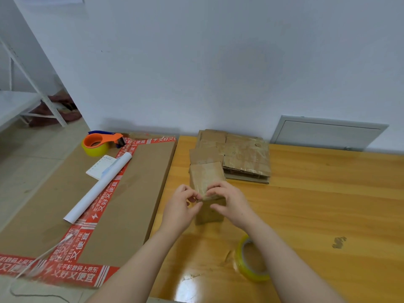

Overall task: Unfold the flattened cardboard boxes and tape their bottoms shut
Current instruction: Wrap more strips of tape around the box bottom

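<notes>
So I'm on one small box (207, 178), standing mid-table (328, 193), and its top face looks taped over, I think. My left hand (179, 206) and right hand (229, 202) both pinch its near top edge. Just behind it, one stack of flattened boxes (240, 156) is left to do; I can't count the layers. Two tapes: a loose tape roll (251, 261) near right, one in the dispenser (102, 142) far left.

Red tape (74, 274) on the big flat carton (135, 189): "又好又便宜" and "手机数码上京东", repeating. White slip (99, 168) on it: print unreadable.
</notes>
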